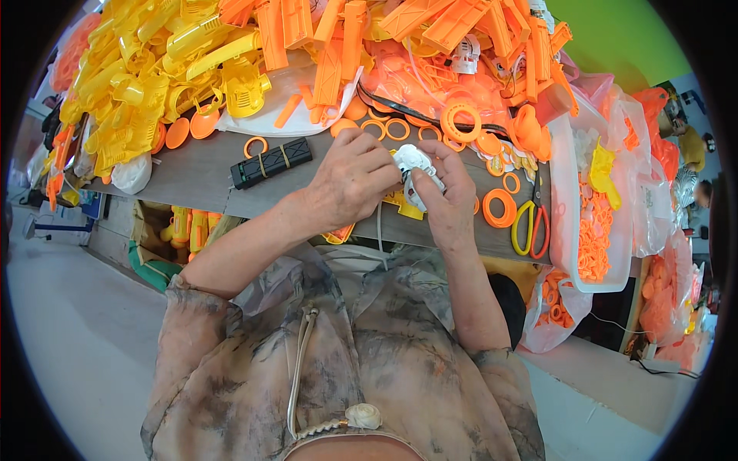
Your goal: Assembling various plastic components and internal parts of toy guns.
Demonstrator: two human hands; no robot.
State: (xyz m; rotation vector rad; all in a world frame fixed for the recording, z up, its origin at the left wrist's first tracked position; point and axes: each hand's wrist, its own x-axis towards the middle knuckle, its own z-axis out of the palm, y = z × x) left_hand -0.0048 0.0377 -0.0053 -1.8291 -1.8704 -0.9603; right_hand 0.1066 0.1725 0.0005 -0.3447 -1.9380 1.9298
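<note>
A small white plastic mechanism (415, 170) sits between the thumb and fingers of my right hand (450, 196), above the near part of the table. My left hand (354, 177) is closed beside it, fingertips curled in toward its left side. Whatever those fingers pinch is hidden. Below the mechanism, a yellow plastic piece (410, 207) shows partly between my hands. A thin white cord (380, 230) hangs over the table's front edge. Left of my left hand lies a black box-shaped part (270, 163) with bands around it.
Yellow shells (154, 84) are heaped far left, orange parts (453, 31) across the back. Orange rings (500, 207) and scissors (532, 227) with yellow and red handles lie to the right, beside a white bin (565, 223). A plastic bag (550, 330) hangs below.
</note>
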